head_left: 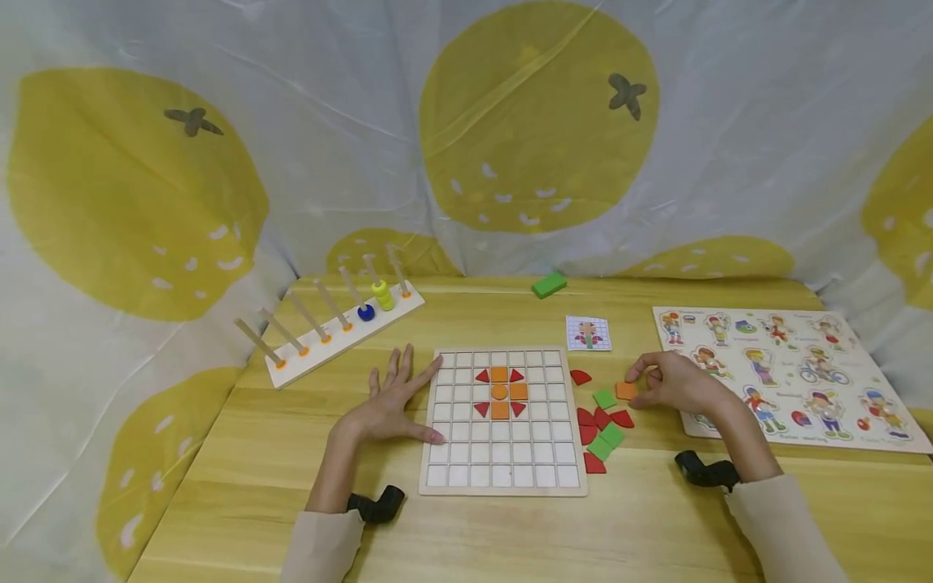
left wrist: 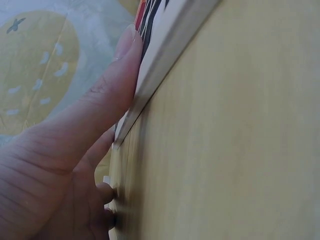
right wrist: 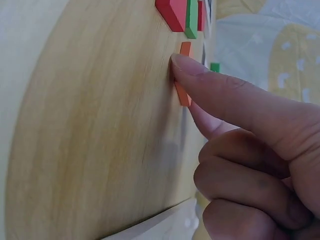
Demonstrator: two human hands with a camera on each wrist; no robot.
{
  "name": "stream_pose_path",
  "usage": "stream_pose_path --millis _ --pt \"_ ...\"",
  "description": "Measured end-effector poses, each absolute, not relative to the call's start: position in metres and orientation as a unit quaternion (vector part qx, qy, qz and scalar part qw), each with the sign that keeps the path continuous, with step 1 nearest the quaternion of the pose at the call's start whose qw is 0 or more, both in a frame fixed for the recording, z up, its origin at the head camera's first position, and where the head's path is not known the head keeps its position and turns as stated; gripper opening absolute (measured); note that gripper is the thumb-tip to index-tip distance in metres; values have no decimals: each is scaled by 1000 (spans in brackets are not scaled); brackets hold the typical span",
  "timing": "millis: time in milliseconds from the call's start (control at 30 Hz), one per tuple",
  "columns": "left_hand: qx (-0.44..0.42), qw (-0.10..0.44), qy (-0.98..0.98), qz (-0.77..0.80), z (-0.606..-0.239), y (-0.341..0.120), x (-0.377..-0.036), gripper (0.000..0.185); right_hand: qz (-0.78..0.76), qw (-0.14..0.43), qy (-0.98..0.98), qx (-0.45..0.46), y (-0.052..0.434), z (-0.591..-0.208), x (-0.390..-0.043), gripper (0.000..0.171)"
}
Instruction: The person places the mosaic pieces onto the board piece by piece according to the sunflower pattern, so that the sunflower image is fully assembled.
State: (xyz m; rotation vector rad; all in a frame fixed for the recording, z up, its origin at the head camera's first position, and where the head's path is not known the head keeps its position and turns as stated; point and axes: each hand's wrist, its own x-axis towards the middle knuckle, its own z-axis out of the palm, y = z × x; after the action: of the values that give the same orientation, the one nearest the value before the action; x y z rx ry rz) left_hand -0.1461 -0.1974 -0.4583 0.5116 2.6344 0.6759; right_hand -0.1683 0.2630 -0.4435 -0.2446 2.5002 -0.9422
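Left hand [head_left: 389,401] flat on the surface [head_left: 510,526], fingers [head_left: 408,368] spread and straight, thumb against the left edge of the grid board [head_left: 503,478]. Right hand [head_left: 674,382] pinches an orange square tile [head_left: 625,390] between thumb and forefinger, other fingers curled. Tile sits on the surface right of the board, just above the loose red and green pieces [head_left: 601,429]. Board centre holds 4 orange and 4 red pieces.
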Motion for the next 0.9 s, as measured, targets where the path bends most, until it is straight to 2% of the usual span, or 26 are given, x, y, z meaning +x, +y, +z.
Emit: stream_pose_path --millis 267,567,900 --pt "183 190 933 243 -458 -196 -147 117 -351 213 907 -98 265 -444 -167 34" --pt "183 184 935 241 -457 -197 -146 118 -355 148 914 -127 252 -443 -171 26" --pt "186 187 932 247 -457 -196 -145 118 -406 159 887 -154 172 -432 -166 22"
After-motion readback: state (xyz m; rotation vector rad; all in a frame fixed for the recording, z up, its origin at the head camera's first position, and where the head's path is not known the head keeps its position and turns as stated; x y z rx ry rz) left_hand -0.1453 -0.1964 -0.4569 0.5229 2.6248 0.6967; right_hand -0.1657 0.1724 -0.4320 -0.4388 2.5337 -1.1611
